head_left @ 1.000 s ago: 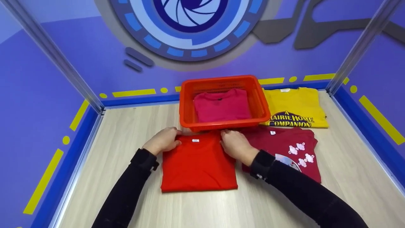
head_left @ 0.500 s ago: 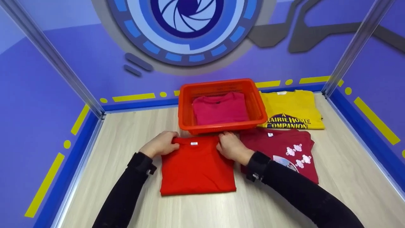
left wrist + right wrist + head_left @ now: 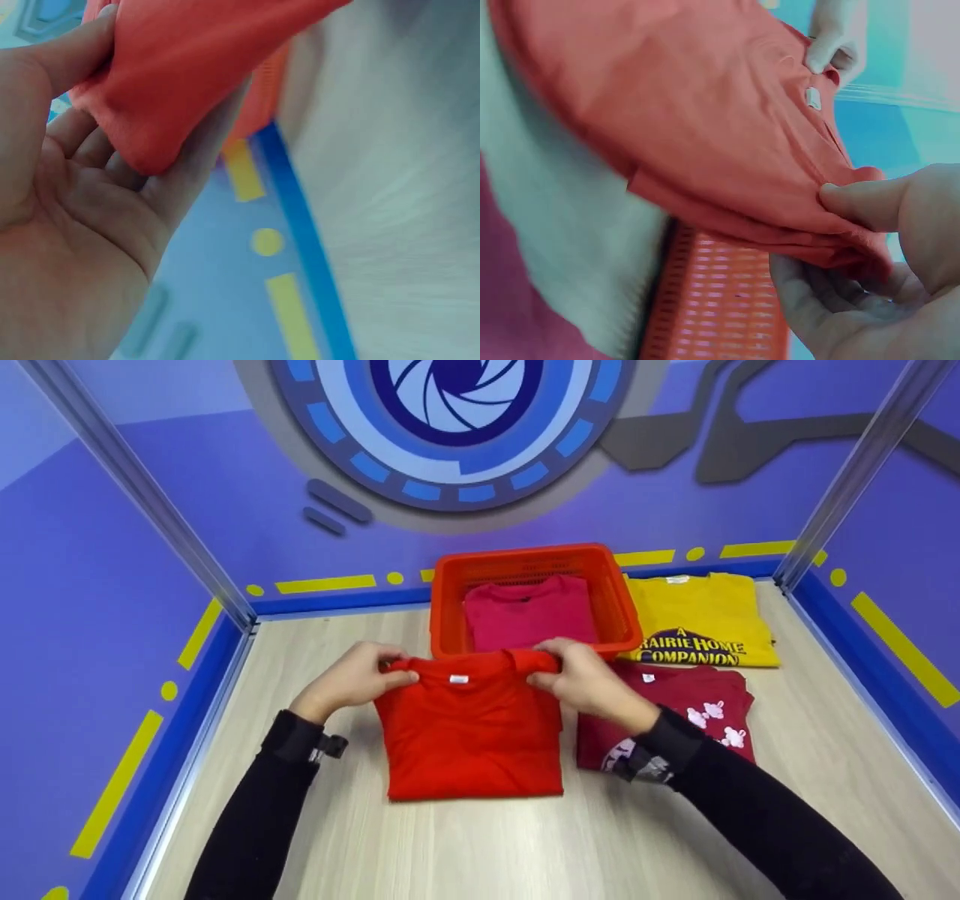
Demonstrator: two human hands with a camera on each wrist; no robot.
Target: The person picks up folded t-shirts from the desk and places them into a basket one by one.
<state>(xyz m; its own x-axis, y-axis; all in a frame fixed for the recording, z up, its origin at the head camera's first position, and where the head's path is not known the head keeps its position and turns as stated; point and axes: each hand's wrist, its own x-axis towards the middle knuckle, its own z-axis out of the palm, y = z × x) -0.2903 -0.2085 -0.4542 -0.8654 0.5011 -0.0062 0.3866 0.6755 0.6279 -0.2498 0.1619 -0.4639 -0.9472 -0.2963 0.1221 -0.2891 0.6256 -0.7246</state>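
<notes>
While hands (image 3: 352,679) (image 3: 592,681) pinch red shirt (image 3: 472,735), basket (image 3: 441,611) behind

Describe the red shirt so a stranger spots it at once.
Find the basket by the back wall, with a pink shirt inside. Just in front of it, the left hand and right hand hold the top edge of a folded red shirt. Unlike the yellow shirt and maroon shirt to its right, it shows no print, only a white neck label.

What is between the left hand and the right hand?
The red shirt, gripped by the left hand and the right hand, as the head view shows.
</notes>
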